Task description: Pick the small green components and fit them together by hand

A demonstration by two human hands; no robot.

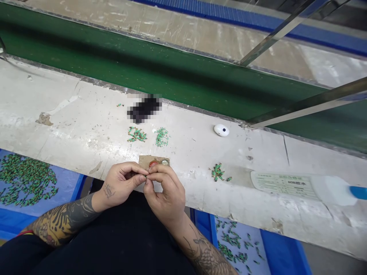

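My left hand (122, 185) and my right hand (166, 191) meet at the fingertips, close to the front edge of the bench. Both are closed in a pinch around a tiny dark green piece (145, 176), mostly hidden by the fingers. Just beyond them lies a cardboard piece (145, 159) bearing a red round thing (153, 163) and a pale round cap (165, 162). Farther back are two small heaps, one of green and orange-brown pieces (137, 134) and one of finer green bits (162, 136). Another green heap (218, 172) sits to the right.
A white bottle with a blue cap (289, 185) lies on the right. A white earbud-like case (221, 130) and a blurred black object (145, 109) rest near the green belt (172, 82). Blue trays of green pieces flank me below, left tray (65, 183) and right tray (282, 248).
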